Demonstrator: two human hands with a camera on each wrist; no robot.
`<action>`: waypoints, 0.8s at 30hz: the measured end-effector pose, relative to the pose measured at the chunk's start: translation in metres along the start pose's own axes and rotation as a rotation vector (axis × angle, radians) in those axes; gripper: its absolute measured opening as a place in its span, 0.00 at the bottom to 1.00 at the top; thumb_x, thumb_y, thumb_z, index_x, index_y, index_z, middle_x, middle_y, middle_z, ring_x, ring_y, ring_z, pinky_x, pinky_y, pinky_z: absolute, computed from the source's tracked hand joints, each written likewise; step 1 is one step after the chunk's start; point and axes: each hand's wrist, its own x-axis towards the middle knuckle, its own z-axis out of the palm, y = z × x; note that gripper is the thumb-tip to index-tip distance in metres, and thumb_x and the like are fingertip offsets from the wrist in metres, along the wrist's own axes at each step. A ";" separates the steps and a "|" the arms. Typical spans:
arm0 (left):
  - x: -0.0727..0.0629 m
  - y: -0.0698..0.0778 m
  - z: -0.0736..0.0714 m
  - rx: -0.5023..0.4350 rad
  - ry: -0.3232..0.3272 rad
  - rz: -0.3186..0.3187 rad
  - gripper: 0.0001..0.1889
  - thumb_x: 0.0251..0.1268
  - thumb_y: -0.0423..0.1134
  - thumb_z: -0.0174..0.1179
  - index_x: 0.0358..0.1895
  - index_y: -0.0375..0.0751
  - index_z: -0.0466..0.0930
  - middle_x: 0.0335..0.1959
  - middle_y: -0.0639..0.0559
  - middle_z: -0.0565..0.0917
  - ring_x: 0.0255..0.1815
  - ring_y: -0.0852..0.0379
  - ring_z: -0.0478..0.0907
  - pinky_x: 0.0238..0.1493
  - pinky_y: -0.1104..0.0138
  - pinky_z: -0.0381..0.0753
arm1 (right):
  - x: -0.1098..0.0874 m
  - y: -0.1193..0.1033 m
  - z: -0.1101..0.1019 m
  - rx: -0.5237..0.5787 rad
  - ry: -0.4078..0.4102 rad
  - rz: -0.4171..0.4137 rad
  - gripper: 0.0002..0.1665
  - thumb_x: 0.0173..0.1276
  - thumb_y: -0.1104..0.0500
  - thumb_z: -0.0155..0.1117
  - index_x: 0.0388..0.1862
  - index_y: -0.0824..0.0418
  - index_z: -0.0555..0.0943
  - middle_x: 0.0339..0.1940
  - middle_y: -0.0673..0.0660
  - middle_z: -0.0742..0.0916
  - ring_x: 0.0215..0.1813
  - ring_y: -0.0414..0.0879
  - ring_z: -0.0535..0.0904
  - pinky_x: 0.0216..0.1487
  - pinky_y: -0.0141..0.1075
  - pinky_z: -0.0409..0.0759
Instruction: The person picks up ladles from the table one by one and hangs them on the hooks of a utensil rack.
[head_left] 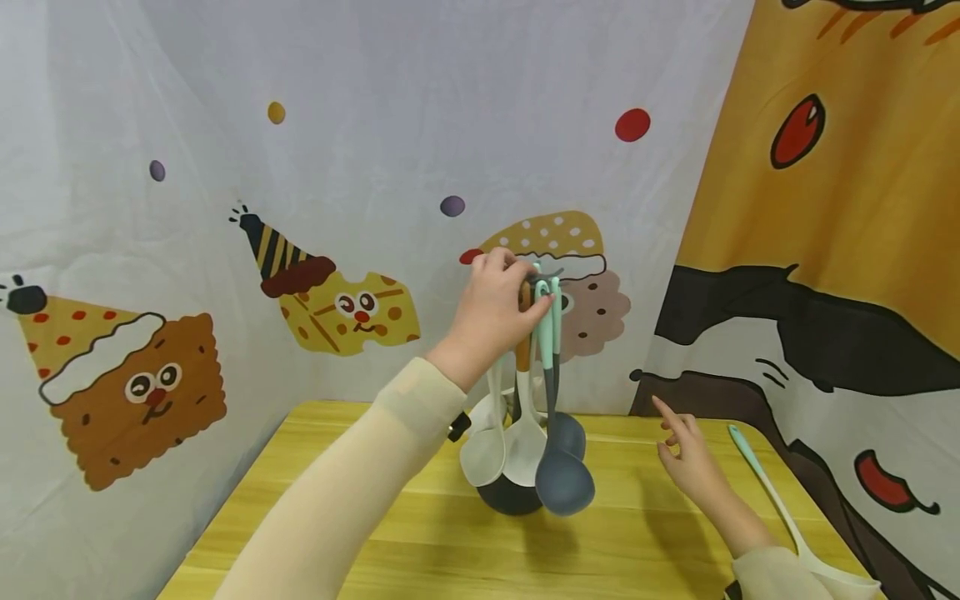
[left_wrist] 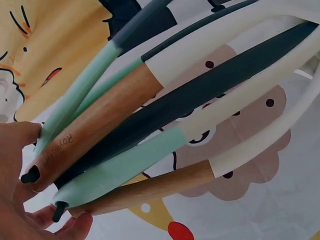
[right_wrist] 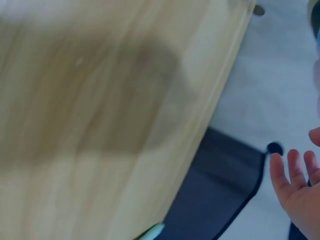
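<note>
My left hand grips the top of a rotating utensil rack, its fingers bent around the hooks and handle ends. The rack's dark base stands on the table. From it hang a dark grey ladle with a mint handle, a white spoon and a white utensil with a wooden handle. Up close in the left wrist view, fingertips touch a mint handle and a lower wooden handle. My right hand hovers over the table's right side, fingers loosely extended, holding nothing.
A white utensil with a mint handle lies along the right edge of the wooden table, beside my right forearm. A cloth backdrop with printed cartoon food hangs just behind the table.
</note>
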 end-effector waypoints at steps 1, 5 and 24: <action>0.000 0.001 0.000 0.004 -0.001 -0.007 0.22 0.75 0.53 0.64 0.62 0.44 0.83 0.62 0.44 0.75 0.63 0.44 0.69 0.59 0.57 0.81 | -0.001 0.005 -0.002 -0.015 -0.015 0.023 0.46 0.70 0.75 0.59 0.85 0.61 0.59 0.57 0.72 0.74 0.46 0.56 0.75 0.30 0.32 0.73; 0.000 0.002 0.000 0.018 -0.003 -0.019 0.22 0.75 0.53 0.64 0.62 0.43 0.82 0.62 0.44 0.76 0.66 0.44 0.69 0.61 0.57 0.82 | -0.006 0.024 -0.009 -0.078 -0.087 0.111 0.45 0.72 0.71 0.57 0.86 0.62 0.55 0.60 0.75 0.73 0.50 0.62 0.76 0.31 0.37 0.72; 0.003 0.001 0.007 0.057 0.016 0.005 0.23 0.76 0.52 0.63 0.65 0.43 0.82 0.63 0.45 0.82 0.68 0.43 0.69 0.71 0.54 0.72 | -0.034 0.111 -0.047 -0.392 -0.355 0.675 0.40 0.70 0.60 0.56 0.74 0.79 0.58 0.57 0.89 0.66 0.59 0.89 0.64 0.50 0.70 0.77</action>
